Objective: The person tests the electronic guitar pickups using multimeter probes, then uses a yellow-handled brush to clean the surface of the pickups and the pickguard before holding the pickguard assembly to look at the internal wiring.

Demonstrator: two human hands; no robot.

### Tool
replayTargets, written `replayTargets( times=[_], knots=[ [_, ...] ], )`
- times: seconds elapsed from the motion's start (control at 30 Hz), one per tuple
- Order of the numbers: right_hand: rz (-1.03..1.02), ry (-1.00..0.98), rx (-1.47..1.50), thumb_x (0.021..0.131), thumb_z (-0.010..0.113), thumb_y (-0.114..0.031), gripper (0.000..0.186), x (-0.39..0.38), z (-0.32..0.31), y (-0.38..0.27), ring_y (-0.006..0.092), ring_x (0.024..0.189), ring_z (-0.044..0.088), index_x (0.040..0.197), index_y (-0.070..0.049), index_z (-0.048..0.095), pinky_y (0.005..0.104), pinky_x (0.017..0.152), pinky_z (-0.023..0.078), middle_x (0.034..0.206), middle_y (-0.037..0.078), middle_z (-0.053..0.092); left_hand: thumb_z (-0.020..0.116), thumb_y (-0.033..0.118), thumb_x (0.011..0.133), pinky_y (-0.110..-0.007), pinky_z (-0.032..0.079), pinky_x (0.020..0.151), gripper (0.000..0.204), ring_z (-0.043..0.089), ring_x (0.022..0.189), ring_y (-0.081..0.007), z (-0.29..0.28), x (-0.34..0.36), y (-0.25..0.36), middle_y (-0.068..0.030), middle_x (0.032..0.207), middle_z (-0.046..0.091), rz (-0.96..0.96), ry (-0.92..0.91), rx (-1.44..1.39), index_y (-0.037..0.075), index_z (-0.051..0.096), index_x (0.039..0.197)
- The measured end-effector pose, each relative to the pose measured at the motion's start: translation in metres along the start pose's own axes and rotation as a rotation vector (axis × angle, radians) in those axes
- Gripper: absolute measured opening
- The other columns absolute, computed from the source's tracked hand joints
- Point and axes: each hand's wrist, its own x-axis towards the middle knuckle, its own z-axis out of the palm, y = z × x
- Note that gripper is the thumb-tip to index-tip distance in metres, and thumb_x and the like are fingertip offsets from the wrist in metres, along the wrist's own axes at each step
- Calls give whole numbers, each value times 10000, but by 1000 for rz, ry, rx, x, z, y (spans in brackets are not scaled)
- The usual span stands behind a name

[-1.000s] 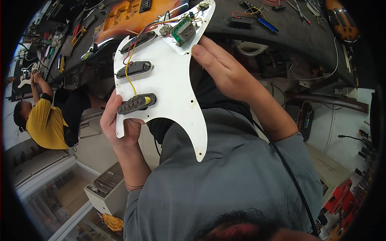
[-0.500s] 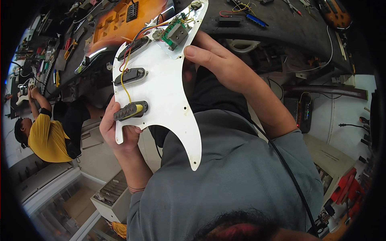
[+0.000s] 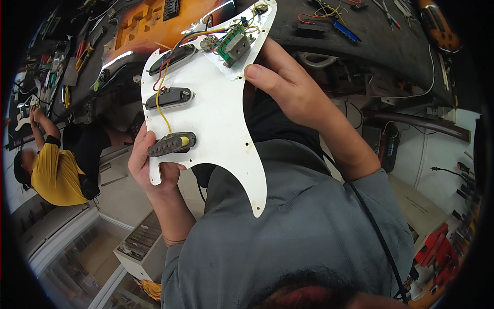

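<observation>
A white guitar pickguard [image 3: 218,129] is held up over my lap, its wired underside toward me. My left hand [image 3: 146,165] grips its lower left corner, beside the lowest black pickup [image 3: 167,146]. With the thumb on the face and the other fingers hidden behind, my right hand [image 3: 280,80] holds the upper right edge. Two more pickups, a middle one [image 3: 170,98] and an upper one [image 3: 170,59], sit in the plate. Near my right thumb is a green circuit board with a metal switch [image 3: 234,49]. Red, blue and yellow wires run between the parts.
An orange sunburst guitar body [image 3: 139,31] lies on the dark workbench [image 3: 278,26] beyond the pickguard. A blue tool [image 3: 346,32] and loose wires rest farther right. At the left, a person in a yellow shirt [image 3: 59,175] works on another white part. A drawer box [image 3: 141,247] stands lower left.
The pickguard has shifted slightly right and turned a little in my hands. My right hand has moved slightly right with it; both hands keep their grip.
</observation>
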Motion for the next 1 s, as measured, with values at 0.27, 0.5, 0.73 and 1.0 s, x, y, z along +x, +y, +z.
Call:
replayTargets(
  times=[0.27, 0.5, 0.73, 1.0],
  knots=[
    [83, -98, 27, 1151, 444, -267, 434, -3, -9, 12, 172, 1099, 630, 1409, 53, 583, 335, 1011, 495, 1202, 97, 694, 447, 148, 1041, -434, 712, 595, 610, 793, 904, -431, -19, 9, -1, -405, 1287, 624, -49, -224, 150, -192, 291, 1522],
    [216, -132, 166, 1107, 519, -269, 511, -3, -19, 17, 161, 1078, 626, 1523, 26, 474, 335, 992, 509, 1261, 96, 654, 460, 146, 1028, -420, 714, 582, 623, 791, 790, -413, -13, 10, -8, -414, 1214, 650, -57, -175, 164, -218, 297, 1508],
    [259, -101, 48, 979, 642, -339, 859, -1, -33, 15, 272, 1494, 448, 1662, 44, 288, 408, 1248, 318, 1612, 183, 471, 497, 177, 1032, -421, 689, 538, 598, 773, 696, -401, -13, 13, -10, -394, 1171, 678, -69, -204, 327, -218, 374, 1464],
    [196, -94, 49, 1007, 654, -204, 817, -9, -42, 28, 246, 1461, 480, 1674, 17, 236, 404, 1174, 442, 1599, 177, 474, 543, 200, 1037, -450, 684, 571, 587, 779, 755, -421, -13, 12, -19, -391, 1145, 688, -87, -157, 270, -205, 419, 1442]
  ],
)
